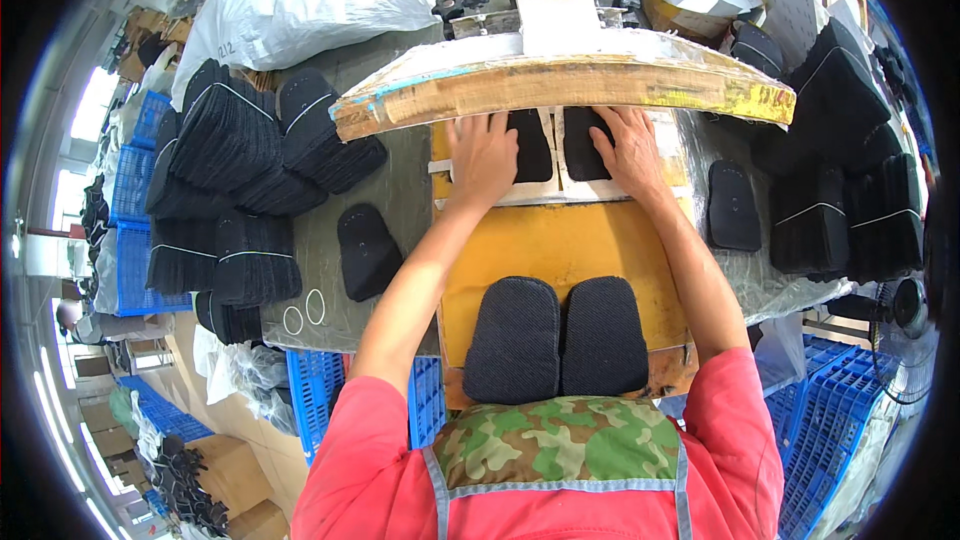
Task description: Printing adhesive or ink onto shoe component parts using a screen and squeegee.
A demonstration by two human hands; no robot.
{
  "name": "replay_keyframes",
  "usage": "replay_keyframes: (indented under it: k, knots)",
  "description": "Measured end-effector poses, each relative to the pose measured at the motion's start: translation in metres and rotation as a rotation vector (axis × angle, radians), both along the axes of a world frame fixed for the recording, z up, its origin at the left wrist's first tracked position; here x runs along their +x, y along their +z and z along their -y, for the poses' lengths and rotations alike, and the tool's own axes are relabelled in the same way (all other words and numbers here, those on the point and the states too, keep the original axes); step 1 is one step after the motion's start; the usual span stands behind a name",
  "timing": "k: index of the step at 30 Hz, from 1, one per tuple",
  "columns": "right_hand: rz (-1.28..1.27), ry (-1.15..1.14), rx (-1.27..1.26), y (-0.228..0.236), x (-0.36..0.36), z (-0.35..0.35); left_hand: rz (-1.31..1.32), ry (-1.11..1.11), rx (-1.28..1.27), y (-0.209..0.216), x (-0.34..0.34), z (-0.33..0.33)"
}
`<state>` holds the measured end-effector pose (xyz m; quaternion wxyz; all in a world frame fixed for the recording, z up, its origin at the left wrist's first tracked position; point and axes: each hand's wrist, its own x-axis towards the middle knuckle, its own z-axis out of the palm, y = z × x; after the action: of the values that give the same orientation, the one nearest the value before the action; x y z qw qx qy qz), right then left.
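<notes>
Camouflage apron cloth (560, 445), edged in grey, covers the person's chest between two red sleeves (370, 440). Just beyond it, a pair of textured black pads (512, 340) lies side by side on a yellow board (560, 240), their narrower ends toward the apron's far side hard to judge. Farther along the same board, a left black insert (532, 152) and a right black insert (583, 148) sit in a white frame (525, 193), partly hidden by a curved wooden beam (560, 88) overhead. The left hand (484, 155) is open, palm down, its thumb at the outer edge of the left insert; the right hand (630, 152) is likewise open, its thumb against the right one. Neither closes around anything. On the bench (322, 275), one loose black piece (369, 252) and two thin white rings (316, 307) lie left of the board; another loose piece (734, 206) lies to its right. Banded black stacks (225, 140) stand at both sides, and a white plastic bag (310, 15) slumps at the far left.
</notes>
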<state>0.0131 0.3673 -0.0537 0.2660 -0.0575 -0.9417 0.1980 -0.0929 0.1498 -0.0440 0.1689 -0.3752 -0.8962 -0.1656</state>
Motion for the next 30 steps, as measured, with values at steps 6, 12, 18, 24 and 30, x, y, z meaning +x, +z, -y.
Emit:
replay_keyframes:
  k: [6,12,18,24,30]
  knots:
    - [-0.043,0.029,-0.057,-0.004,0.000,-0.011,0.359,0.098,0.844,0.060,-0.025,0.081]
    - [-0.102,-0.191,-0.251,0.040,0.034,-0.053,0.427,-0.315,0.852,0.154,-0.005,0.088]
    - [-0.285,-0.357,-0.538,0.065,0.105,-0.137,0.556,-0.298,0.770,0.095,0.033,0.110]
    - [-0.161,-0.032,-0.198,0.102,0.007,-0.076,0.933,-0.130,0.913,0.017,0.076,0.114]
    - [-0.094,0.049,0.437,0.102,-0.086,-0.032,0.554,-0.123,0.612,-0.004,0.070,0.109]
